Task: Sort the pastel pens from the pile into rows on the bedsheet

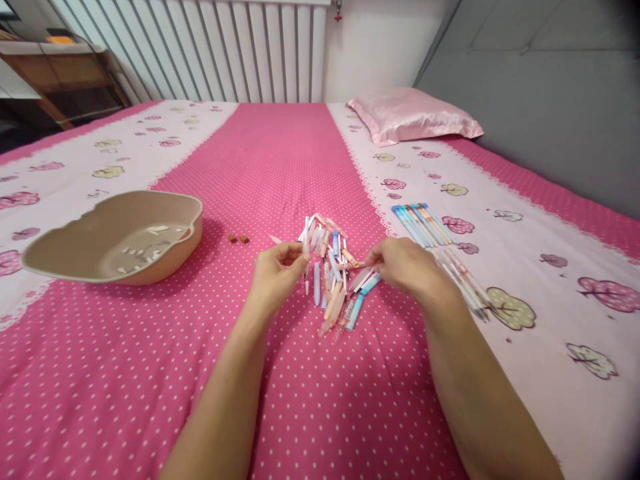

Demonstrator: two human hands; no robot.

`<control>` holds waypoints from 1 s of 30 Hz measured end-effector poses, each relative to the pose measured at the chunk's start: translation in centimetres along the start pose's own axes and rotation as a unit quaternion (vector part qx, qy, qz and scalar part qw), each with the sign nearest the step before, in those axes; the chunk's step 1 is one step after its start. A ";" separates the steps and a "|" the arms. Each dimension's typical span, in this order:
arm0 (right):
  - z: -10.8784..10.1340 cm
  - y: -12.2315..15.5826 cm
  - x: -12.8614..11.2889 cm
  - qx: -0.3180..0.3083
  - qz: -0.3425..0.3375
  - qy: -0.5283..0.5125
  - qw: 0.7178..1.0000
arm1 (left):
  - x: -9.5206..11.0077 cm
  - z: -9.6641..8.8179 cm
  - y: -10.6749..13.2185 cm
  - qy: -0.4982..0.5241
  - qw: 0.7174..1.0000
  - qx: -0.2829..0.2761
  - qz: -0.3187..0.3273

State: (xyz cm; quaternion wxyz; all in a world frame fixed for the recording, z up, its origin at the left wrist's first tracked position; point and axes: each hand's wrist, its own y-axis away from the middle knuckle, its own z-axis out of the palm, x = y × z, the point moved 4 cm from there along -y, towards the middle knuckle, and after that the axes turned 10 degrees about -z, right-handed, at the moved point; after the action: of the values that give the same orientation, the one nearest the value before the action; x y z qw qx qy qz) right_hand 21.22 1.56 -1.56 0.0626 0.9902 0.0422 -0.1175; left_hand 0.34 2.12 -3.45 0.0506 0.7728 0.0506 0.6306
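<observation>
A loose pile of pens (333, 277) in pink, white and blue lies on the pink dotted bedsheet (280, 167) in front of me. My left hand (277, 270) pinches a thin white pen part (307, 257), held upright at the pile's left edge. My right hand (405, 263) is closed on a pinkish pen piece (353, 263) that points left toward the other hand. The two hands are a short gap apart above the pile.
A beige heart-shaped bowl (65, 250) with several small white bits stands at the left. Two small brown pieces (239, 238) lie beside it. Sorted rows of blue pens (423, 223) and white pens (465, 280) lie right. A pink pillow (413, 115) sits far right.
</observation>
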 end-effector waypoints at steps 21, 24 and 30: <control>1.8 -1.4 1.1 -0.045 0.041 0.021 0.998 | -1.5 -3.3 -1.2 -0.035 0.985 0.136 -0.096; 2.1 -1.8 0.8 -0.021 0.032 0.011 0.999 | -1.8 -3.0 -1.3 -0.008 0.986 0.122 -0.112; 3.1 -2.8 0.5 0.038 0.011 -0.021 0.999 | -2.1 -2.7 -1.6 0.022 0.990 0.091 -0.110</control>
State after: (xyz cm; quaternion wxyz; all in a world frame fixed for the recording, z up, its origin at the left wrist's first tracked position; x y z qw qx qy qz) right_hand 20.76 3.98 -5.05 0.0271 0.9896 0.0254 -0.1391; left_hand -2.75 3.41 -5.17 0.0482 0.7502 0.1930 0.6306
